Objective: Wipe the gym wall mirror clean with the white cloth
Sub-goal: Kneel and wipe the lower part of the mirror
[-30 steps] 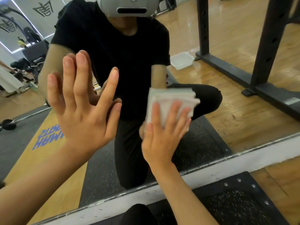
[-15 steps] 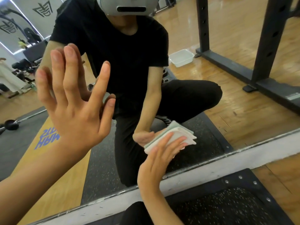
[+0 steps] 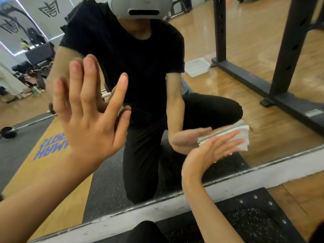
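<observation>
Though mirrored, rack [image 3: 291,50], tub [image 3: 197,67], barbell [image 3: 29,124] around cloth [image 3: 243,136].

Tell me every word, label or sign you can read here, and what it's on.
Blue letters on the yellow floor mat: reflected backwards and partly hidden, no word readable.
Emblems on the grey wall banner: logos only, no letters.
Label on the black rack base: too blurred to read.

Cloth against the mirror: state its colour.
The cloth is white with pale green edge stripes, seen in the head view.
</observation>
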A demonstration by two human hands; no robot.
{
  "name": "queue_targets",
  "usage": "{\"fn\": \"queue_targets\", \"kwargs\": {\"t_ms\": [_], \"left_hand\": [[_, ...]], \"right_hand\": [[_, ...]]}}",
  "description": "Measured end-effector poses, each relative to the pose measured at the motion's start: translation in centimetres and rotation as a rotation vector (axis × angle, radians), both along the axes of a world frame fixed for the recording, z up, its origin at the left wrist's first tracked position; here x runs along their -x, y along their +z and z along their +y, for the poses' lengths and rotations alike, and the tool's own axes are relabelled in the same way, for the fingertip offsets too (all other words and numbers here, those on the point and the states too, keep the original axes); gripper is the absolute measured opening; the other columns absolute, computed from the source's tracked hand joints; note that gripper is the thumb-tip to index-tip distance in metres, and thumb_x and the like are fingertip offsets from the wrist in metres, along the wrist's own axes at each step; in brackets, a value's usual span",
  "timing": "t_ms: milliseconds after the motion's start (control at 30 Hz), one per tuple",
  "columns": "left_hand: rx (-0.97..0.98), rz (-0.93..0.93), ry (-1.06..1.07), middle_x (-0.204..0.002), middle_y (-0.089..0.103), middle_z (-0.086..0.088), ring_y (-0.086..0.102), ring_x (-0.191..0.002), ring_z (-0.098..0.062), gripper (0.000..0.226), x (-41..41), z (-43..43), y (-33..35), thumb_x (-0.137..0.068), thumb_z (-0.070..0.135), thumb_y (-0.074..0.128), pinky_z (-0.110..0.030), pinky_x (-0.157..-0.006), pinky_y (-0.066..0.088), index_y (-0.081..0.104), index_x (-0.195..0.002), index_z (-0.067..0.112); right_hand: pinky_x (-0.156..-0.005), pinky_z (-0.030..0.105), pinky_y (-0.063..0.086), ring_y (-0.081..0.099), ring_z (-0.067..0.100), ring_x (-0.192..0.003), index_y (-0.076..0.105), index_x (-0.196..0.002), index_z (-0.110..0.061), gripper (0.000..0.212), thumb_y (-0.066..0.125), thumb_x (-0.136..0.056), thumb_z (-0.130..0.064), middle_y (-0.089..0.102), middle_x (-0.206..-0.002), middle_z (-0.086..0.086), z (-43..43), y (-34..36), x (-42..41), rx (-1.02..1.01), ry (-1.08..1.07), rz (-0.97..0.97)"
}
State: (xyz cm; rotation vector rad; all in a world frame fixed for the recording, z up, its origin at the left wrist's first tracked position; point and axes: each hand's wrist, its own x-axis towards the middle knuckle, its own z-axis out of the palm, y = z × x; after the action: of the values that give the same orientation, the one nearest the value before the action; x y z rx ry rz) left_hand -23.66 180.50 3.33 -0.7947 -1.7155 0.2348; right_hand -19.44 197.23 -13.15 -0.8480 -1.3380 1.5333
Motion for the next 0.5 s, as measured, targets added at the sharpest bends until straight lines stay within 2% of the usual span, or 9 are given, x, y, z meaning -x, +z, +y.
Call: {"fn": "queue_targets", "kwargs": {"t_ms": [33, 100, 167, 233, 300, 367, 433, 467, 500], "left_hand": [[0.004, 0.015, 0.002, -0.159, 0.035, -0.038, 0.015, -0.16, -0.044, 0.063, 0.0, 0.0, 0.0, -0.104, 0.036, 0.05, -0.058, -0.125, 0.016, 0.039, -0.164, 0.019], [0.0, 0.024, 0.008, -0.161, 0.032, -0.036, 0.007, -0.163, -0.037, 0.064, 0.0, -0.2, 0.0, -0.104, 0.036, 0.052, -0.058, -0.126, 0.015, 0.039, -0.164, 0.019], [-0.004, 0.024, 0.012, -0.164, 0.029, -0.035, 0.006, -0.163, -0.035, 0.065, 0.0, -0.2, -0.2, -0.103, 0.036, 0.054, -0.058, -0.127, 0.013, 0.039, -0.164, 0.019], [0.002, 0.037, 0.012, -0.164, 0.028, -0.034, 0.006, -0.163, -0.035, 0.065, 0.0, -0.1, -0.1, -0.103, 0.036, 0.055, -0.056, -0.129, 0.011, 0.039, -0.164, 0.019], [0.002, 0.049, 0.004, -0.164, 0.028, -0.034, 0.005, -0.163, -0.035, 0.065, 0.1, -0.1, -0.1, -0.103, 0.035, 0.055, -0.056, -0.129, 0.01, 0.039, -0.164, 0.019], [-0.019, 0.033, -0.002, -0.165, 0.028, -0.034, 0.005, -0.164, -0.035, 0.065, 0.0, 0.0, -0.3, -0.104, 0.035, 0.054, -0.056, -0.129, 0.01, 0.038, -0.164, 0.019], [-0.016, 0.036, -0.01, -0.166, 0.027, -0.033, 0.008, -0.163, -0.036, 0.064, 0.1, 0.0, -0.3, -0.104, 0.036, 0.054, -0.056, -0.129, 0.01, 0.039, -0.164, 0.019], [-0.013, 0.034, -0.01, -0.166, 0.027, -0.032, 0.011, -0.163, -0.037, 0.064, 0.1, 0.0, -0.3, -0.103, 0.036, 0.054, -0.057, -0.128, 0.012, 0.039, -0.164, 0.02], [-0.01, 0.032, -0.008, -0.167, 0.027, -0.031, 0.013, -0.162, -0.038, 0.064, 0.2, 0.0, -0.3, -0.104, 0.036, 0.053, -0.058, -0.128, 0.013, 0.039, -0.164, 0.02]], "right_hand": [[-0.13, 0.051, -0.008, -0.025, 0.019, -0.158, -0.007, -0.166, -0.03, 0.064, 0.015, -0.111, -0.053, -0.024, -0.173, 0.006, -0.1, 1.8, 0.2, -0.13, -0.003, -0.021], [-0.13, 0.059, -0.003, -0.018, 0.038, -0.159, -0.001, -0.167, -0.019, 0.067, 0.021, -0.111, -0.048, -0.013, -0.173, 0.021, -0.4, 5.6, 0.7, -0.438, 0.005, -0.044], [-0.129, 0.061, 0.0, -0.013, 0.044, -0.159, 0.003, -0.167, -0.017, 0.064, 0.025, -0.111, -0.039, -0.006, -0.172, 0.026, -0.2, 5.3, 0.7, -0.692, 0.015, -0.061], [-0.129, 0.06, 0.002, -0.008, 0.044, -0.16, 0.003, -0.168, -0.022, 0.061, 0.021, -0.113, -0.04, -0.004, -0.173, 0.024, 1.8, 0.6, 0.4, -0.812, 0.033, -0.086], [-0.129, 0.061, 0.009, -0.007, 0.041, -0.161, -0.005, -0.168, -0.027, 0.061, 0.018, -0.113, -0.039, -0.008, -0.174, 0.021, 3.8, -5.3, -0.3, -0.723, 0.041, -0.163], [-0.129, 0.058, 0.014, -0.011, 0.035, -0.162, -0.015, -0.166, -0.033, 0.064, 0.023, -0.114, -0.03, -0.02, -0.174, 0.01, 4.7, -9.8, -1.4, -0.489, 0.065, -0.203], [-0.129, 0.059, 0.019, -0.011, 0.031, -0.162, -0.018, -0.163, -0.036, 0.072, 0.03, -0.113, -0.017, -0.025, -0.173, 0.006, 5.2, -10.9, -1.8, -0.257, 0.055, -0.226], [-0.128, 0.061, 0.019, -0.01, 0.03, -0.162, -0.016, -0.161, -0.038, 0.069, 0.029, -0.113, -0.019, -0.024, -0.174, 0.006, 5.3, -10.0, -1.8, -0.142, 0.055, -0.204], [-0.129, 0.06, 0.015, -0.011, 0.028, -0.162, -0.015, -0.159, -0.042, 0.063, 0.024, -0.112, -0.029, -0.022, -0.174, 0.005, 5.6, -8.4, -1.4, -0.071, 0.04, -0.163]]}}
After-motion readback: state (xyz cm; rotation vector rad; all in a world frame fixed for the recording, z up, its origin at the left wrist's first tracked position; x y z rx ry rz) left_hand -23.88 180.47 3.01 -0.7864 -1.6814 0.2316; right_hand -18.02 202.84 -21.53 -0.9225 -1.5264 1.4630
